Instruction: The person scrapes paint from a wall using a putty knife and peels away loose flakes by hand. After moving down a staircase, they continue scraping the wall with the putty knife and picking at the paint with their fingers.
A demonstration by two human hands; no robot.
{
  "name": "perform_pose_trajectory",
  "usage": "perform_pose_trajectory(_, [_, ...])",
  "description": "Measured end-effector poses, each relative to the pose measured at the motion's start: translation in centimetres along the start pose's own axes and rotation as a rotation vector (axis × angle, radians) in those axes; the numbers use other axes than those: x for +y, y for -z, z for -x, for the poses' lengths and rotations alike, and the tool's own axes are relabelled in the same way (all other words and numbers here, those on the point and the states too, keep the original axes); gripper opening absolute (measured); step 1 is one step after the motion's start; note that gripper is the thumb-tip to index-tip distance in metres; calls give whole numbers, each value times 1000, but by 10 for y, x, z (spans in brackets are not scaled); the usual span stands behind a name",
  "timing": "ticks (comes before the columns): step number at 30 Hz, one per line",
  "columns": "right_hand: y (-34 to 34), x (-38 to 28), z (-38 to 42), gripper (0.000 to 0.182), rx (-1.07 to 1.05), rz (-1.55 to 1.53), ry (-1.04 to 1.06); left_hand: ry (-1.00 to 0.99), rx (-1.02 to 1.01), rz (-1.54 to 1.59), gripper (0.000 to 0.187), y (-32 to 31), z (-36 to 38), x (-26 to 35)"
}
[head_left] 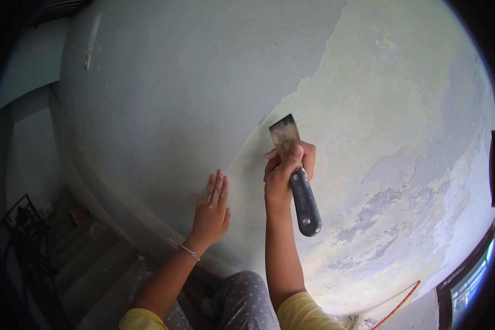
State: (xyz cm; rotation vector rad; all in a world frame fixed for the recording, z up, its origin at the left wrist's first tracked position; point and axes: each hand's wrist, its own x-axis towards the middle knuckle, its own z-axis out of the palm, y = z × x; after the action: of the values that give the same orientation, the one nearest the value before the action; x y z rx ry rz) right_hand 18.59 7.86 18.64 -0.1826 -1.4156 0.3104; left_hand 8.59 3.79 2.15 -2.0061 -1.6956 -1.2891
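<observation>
My right hand [290, 165] is wrapped round a putty knife [306, 203] with a black riveted handle and a worn metal blade that points up. The blade lies over the bare, yellowish part of the wall [357, 121], close to the ragged edge of the grey paint layer [203, 71]. Lower and to the left, my left hand [212, 212] rests with its fingers stretched out against the grey paint, by the lower end of that edge. It holds nothing.
Stairs [93, 275] run down at the lower left, beside a dark metal railing [30, 236]. A framed window [470, 280] is at the lower right, with an orange-red rod or cord [399, 305] near it. Rubble [357, 322] lies at the wall's foot.
</observation>
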Motion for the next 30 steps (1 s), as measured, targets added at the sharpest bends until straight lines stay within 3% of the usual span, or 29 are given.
perform_pose_trajectory(1, [-1,2,-2,42,2,-1,-4,6,-7,1,92,1,-1,1])
perform_pose_trajectory(3, [-3,6,-12,41,-142,-13,-279,4,-21,4,92,0,0,2])
perform_pose_trajectory(7, [4,-15,-22,40,-137,-48,-360,1,62,-12,89,-3,-2,2])
perform_pose_trajectory(9, [4,-13,-16,40,58,23,-45,2,59,-18,89,-4,0,3])
perform_pose_trajectory(11, [4,2,-17,40,78,38,22,13,44,-20,89,-3,-1,3])
perform_pose_trajectory(13, [2,2,-21,40,-209,31,-233,10,57,-13,89,-4,-2,4])
perform_pose_trajectory(17, [5,-6,-22,40,-188,98,-223,15,15,7,93,-2,-1,5])
perform_pose_trajectory(18, [4,-4,-18,39,-89,59,-116,15,15,7,93,-3,-1,5])
perform_pose_trajectory(19, [-1,5,-21,38,42,76,133,22,4,2,92,-3,-1,5])
perform_pose_trajectory(21, [0,4,-23,37,43,75,-86,33,-6,-4,92,-2,-2,3])
perform_pose_trajectory(22, [0,1,-27,37,42,77,-89,32,-7,-15,92,-1,-3,4])
perform_pose_trajectory(24, [1,-6,-35,36,-210,55,-229,27,-17,-23,92,-1,-1,4])
perform_pose_trajectory(27, [2,-18,-35,36,-153,62,-207,25,-14,-5,91,-1,1,6])
perform_pose_trajectory(29, [-1,-5,-32,39,21,108,14,28,-18,1,91,1,-1,5])
perform_pose_trajectory(30, [-3,-3,-34,38,-66,52,-119,32,-11,-1,91,1,-2,4])
